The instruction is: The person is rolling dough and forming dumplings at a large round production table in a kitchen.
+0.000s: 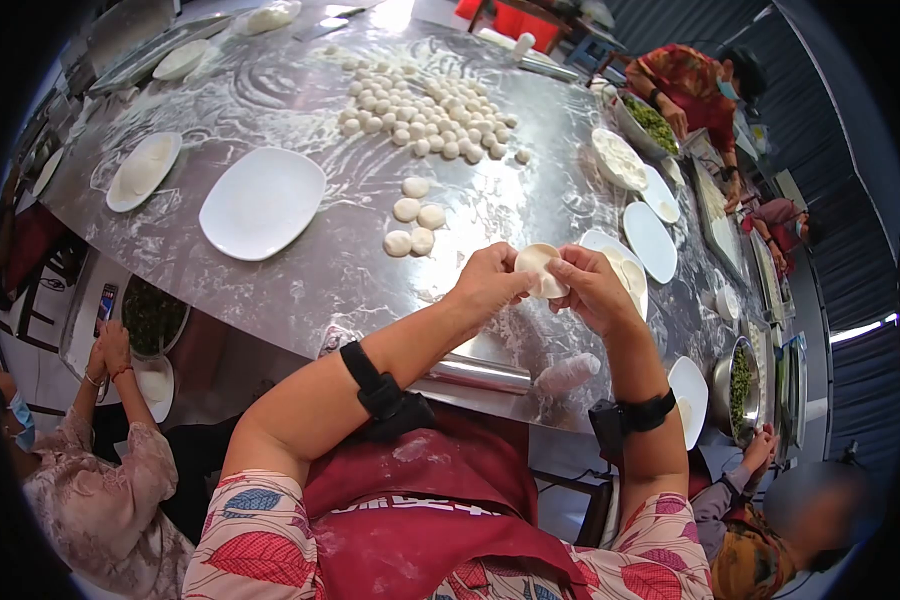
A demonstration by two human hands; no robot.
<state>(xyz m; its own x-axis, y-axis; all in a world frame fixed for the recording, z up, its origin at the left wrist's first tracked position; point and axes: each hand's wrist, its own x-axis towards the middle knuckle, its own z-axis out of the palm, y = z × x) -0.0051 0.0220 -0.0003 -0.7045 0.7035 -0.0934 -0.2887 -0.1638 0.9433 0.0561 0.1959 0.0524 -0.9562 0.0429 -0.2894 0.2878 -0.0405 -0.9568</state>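
Between my two hands, above the metal table's near part, is a round, pale dough wrapper [537, 262]. My left hand [492, 278] pinches its left and lower edge. On its right side my right hand [590, 285] grips the edge with thumb and fingers. Just right of my right hand, partly hidden by it, a white plate [592, 240] holds more flat wrappers [630, 278]. Several small flattened dough pieces [407, 209] lie on the table to the left of my hands. Farther back is a large group of dough balls [420, 105].
The metal table [350, 270] is dusted with flour. An empty white plate [263, 203] sits left; a rolling cylinder [480, 374] lies near the front edge. Bowls of green filling [650, 125] stand right. Co-workers are at the left [100, 480], upper right and lower right.
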